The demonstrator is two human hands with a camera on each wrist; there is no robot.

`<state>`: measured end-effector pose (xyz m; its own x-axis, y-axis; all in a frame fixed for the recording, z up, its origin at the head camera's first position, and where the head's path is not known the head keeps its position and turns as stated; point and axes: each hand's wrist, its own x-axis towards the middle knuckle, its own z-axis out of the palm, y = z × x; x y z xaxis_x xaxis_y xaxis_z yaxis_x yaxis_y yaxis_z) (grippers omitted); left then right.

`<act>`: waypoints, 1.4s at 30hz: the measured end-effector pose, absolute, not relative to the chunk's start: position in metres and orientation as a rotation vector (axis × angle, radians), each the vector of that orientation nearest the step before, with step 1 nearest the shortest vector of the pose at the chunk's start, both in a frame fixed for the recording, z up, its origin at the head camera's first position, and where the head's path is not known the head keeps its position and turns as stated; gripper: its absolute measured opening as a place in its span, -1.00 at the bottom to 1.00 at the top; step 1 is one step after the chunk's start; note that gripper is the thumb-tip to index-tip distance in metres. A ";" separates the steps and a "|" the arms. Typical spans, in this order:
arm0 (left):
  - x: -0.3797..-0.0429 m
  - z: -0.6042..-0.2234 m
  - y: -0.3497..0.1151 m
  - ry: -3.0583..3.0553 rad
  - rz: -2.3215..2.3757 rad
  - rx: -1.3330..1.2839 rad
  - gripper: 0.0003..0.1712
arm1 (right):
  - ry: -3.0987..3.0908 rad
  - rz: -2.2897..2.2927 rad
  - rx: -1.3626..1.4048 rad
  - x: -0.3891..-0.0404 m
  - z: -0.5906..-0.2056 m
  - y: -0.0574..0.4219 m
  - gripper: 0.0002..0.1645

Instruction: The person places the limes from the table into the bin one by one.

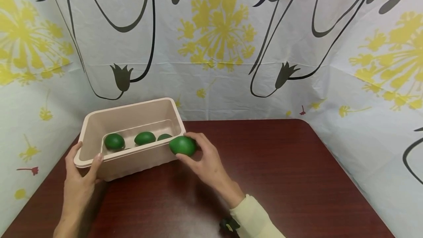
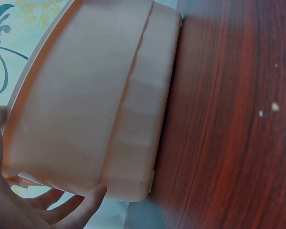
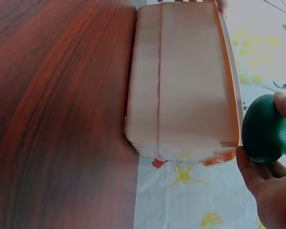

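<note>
A beige plastic bin (image 1: pixel 142 164) stands on the table toward the left, slightly angled. Inside it lie three glossy green limes: one at the left (image 1: pixel 114 141), one in the middle (image 1: pixel 145 138) and one at the right (image 1: pixel 164 136), partly hidden by the front rim. My left hand (image 1: pixel 77 184) grips the bin's left end, thumb over the front rim. Between thumb and fingers, my right hand (image 1: pixel 208 161) holds another lime (image 1: pixel 183 145) at the bin's front right corner. In the right wrist view, this held lime (image 3: pixel 266 129) is beside the rim, outside the bin.
The dark red-brown wooden table (image 1: pixel 264 164) extends to the right of the bin. A white patterned cloth (image 1: pixel 218 83) hangs behind the table and along both sides. A small dark object (image 1: pixel 229 224) sits by the right sleeve (image 1: pixel 252 216).
</note>
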<state>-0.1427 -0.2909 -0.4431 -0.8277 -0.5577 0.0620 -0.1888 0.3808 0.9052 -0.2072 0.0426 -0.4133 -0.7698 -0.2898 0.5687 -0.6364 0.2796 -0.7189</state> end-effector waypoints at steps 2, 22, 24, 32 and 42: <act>-0.143 -0.443 -0.291 -2.286 -1.436 0.647 -0.09 | -2.225 1.486 0.844 -0.208 -0.412 0.042 -0.33; -0.144 -0.444 -0.289 -2.270 -1.455 0.645 -0.10 | -2.266 1.491 0.834 -0.214 -0.403 0.030 -0.31; -0.144 -0.444 -0.289 -2.271 -1.453 0.642 -0.10 | -2.258 1.491 0.839 -0.214 -0.403 0.029 -0.30; -0.144 -0.444 -0.289 -2.277 -1.441 0.653 -0.10 | -2.239 1.469 0.842 -0.216 -0.403 0.026 -0.30; -0.143 -0.443 -0.289 -2.276 -1.447 0.657 -0.10 | -2.228 1.461 0.863 -0.220 -0.402 0.020 -0.30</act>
<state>-0.1431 -0.2894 -0.4430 -0.8253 -0.5620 0.0548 -0.1889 0.3663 0.9111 -0.2197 0.0197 -0.4020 -0.7580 -0.3015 0.5784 -0.6506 0.2871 -0.7031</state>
